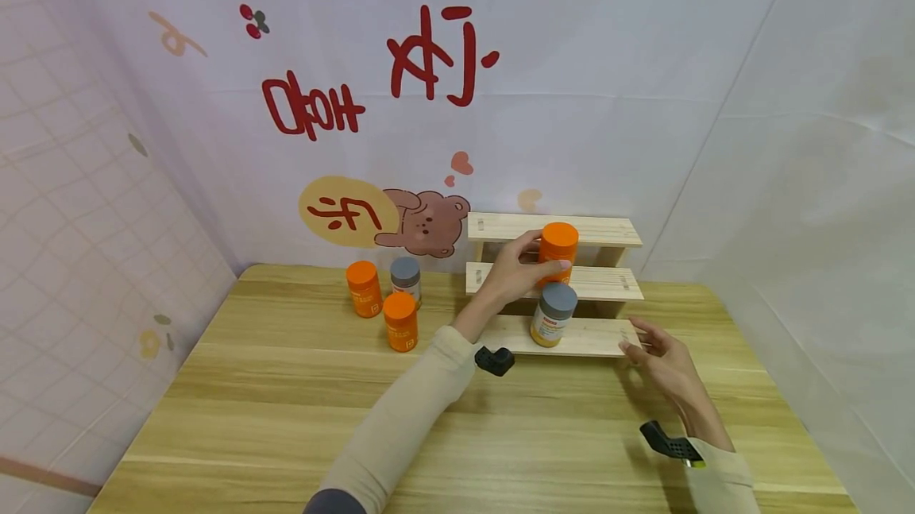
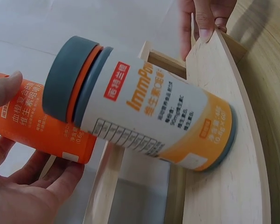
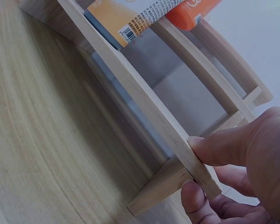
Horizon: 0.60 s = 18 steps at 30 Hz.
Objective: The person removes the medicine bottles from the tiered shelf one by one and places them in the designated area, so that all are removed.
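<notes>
My left hand (image 1: 516,269) grips an orange supplement bottle (image 1: 557,242) with an orange lid, at the middle step of a light wooden three-step rack (image 1: 593,337). In the left wrist view, thumb and fingers wrap round that orange bottle (image 2: 42,119). A white-and-yellow bottle (image 1: 554,315) with a grey lid stands upright on the lowest step, in front of the orange one. My right hand (image 1: 666,363) pinches the right end of the lowest step, its thumb on top and fingers at the edge and below, as the right wrist view shows (image 3: 233,172).
Left of the rack on the wooden table (image 1: 286,411) stand two orange bottles (image 1: 364,290) and a grey-lidded bottle (image 1: 406,277). A printed cloth backdrop (image 1: 572,101) rises behind the table, and white cloth (image 1: 808,260) hangs on the right.
</notes>
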Tool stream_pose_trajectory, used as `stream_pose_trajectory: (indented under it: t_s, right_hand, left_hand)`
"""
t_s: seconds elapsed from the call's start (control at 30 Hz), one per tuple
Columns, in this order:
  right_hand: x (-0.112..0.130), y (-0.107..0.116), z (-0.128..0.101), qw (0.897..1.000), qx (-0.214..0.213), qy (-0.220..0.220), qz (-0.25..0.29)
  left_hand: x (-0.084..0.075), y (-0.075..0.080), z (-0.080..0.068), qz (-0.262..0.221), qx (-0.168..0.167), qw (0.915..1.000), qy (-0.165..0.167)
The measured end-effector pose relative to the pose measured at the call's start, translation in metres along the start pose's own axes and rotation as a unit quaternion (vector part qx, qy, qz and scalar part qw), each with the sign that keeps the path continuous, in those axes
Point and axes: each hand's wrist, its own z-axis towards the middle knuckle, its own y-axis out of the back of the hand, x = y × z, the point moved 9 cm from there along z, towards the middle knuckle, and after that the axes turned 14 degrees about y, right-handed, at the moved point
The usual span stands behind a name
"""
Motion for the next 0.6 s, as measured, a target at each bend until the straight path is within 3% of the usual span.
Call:
stream_pose_trajectory:
  t_s: [0.6]
  right_hand:
    - [0.002, 0.000, -0.001, 1.000, -0.002, 0.000, 0.003]
  left_hand:
    - [0.006, 0.028, -0.020, -0.015, -0.009, 0.9998, -0.014]
